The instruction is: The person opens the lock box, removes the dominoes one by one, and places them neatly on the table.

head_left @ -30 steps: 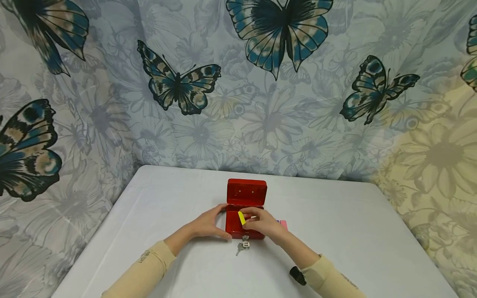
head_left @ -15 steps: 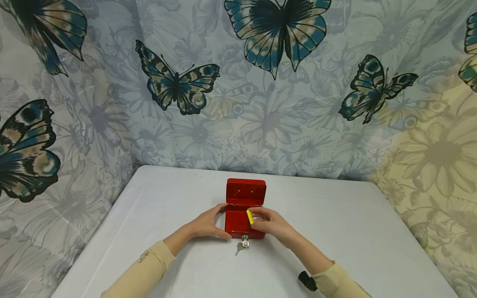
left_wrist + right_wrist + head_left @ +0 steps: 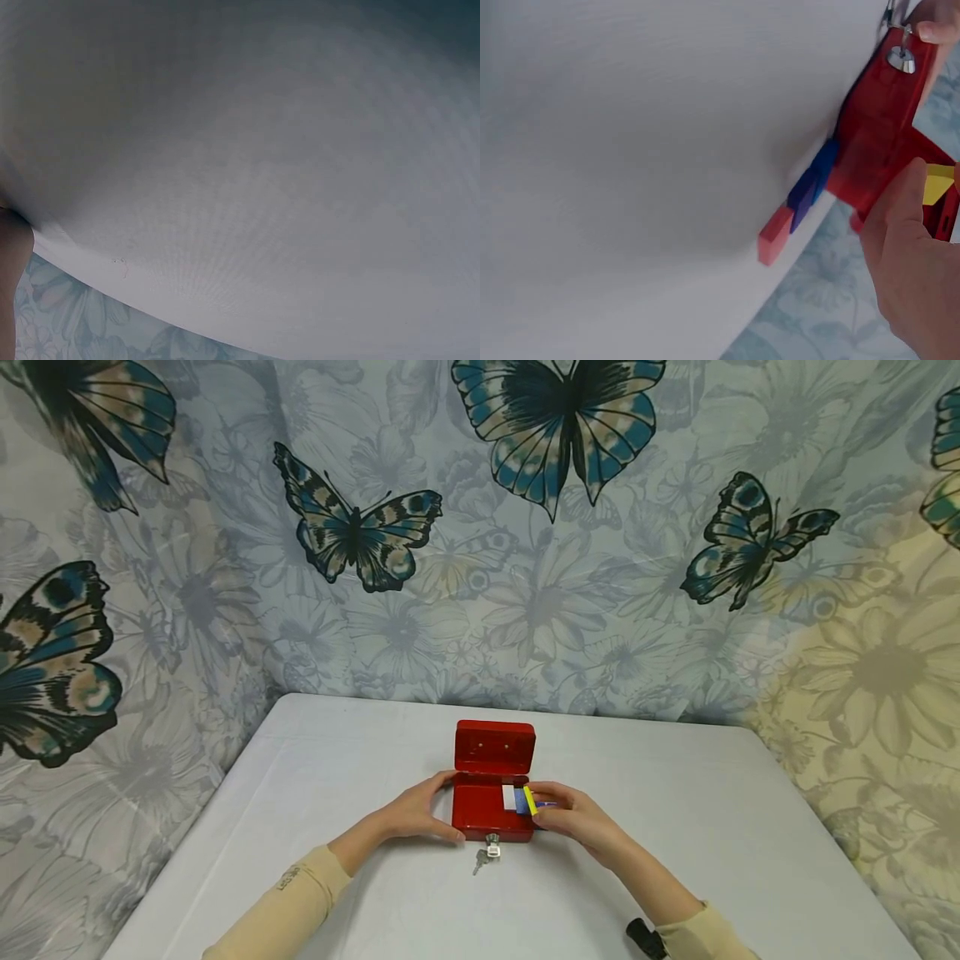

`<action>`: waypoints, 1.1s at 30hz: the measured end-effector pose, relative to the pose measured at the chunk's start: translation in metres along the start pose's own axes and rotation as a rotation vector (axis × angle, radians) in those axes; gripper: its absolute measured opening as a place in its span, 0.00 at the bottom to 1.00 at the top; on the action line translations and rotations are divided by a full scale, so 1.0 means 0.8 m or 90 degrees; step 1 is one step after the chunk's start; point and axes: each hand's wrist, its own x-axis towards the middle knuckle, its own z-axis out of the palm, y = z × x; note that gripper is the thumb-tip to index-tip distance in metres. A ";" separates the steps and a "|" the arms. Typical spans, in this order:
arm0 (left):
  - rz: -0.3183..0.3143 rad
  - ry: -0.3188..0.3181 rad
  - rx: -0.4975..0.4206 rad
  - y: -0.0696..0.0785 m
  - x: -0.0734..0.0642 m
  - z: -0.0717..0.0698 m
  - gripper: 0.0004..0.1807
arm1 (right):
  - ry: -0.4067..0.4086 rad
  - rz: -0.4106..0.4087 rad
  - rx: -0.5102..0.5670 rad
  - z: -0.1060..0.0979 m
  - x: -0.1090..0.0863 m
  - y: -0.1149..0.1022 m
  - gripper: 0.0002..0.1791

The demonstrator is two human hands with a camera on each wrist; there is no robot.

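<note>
A red metal cash box [image 3: 480,814] stands with its lid up. My left hand [image 3: 420,810] steadies its left side, with the thumb at the front corner and fingers toward the back. At the box's right edge my right hand [image 3: 573,817] pinches a small yellow block [image 3: 531,800]; the right wrist view shows the yellow block [image 3: 937,184] partly hidden by fingers. A white-and-blue flat piece [image 3: 509,797] shows in the right part of the box, its kind unclear. From the front hangs a silver lock with keys [image 3: 483,857].
Blue [image 3: 824,165], purple [image 3: 802,199] and pink [image 3: 775,236] blocks stand in a row along the box's right side, mostly hidden in the head view. A black object [image 3: 645,939] is by the right sleeve. The white table [image 3: 360,902] meets a butterfly-patterned backdrop [image 3: 525,610].
My right hand has shifted right across the box with the yellow block. The white-and-blue piece has come into view, while the pink block is now hidden. The left hand stays put.
</note>
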 end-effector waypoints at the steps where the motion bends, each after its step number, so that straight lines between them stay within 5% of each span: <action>1: 0.003 0.000 0.002 -0.001 0.001 0.001 0.57 | 0.004 0.003 0.001 -0.003 -0.001 0.002 0.29; 16: -0.001 -0.006 -0.001 -0.002 0.000 0.004 0.57 | 0.060 0.043 -0.018 -0.040 -0.015 0.037 0.29; 33: -0.020 0.000 0.001 -0.004 0.003 0.003 0.58 | 0.089 0.012 -0.124 -0.078 -0.016 0.054 0.31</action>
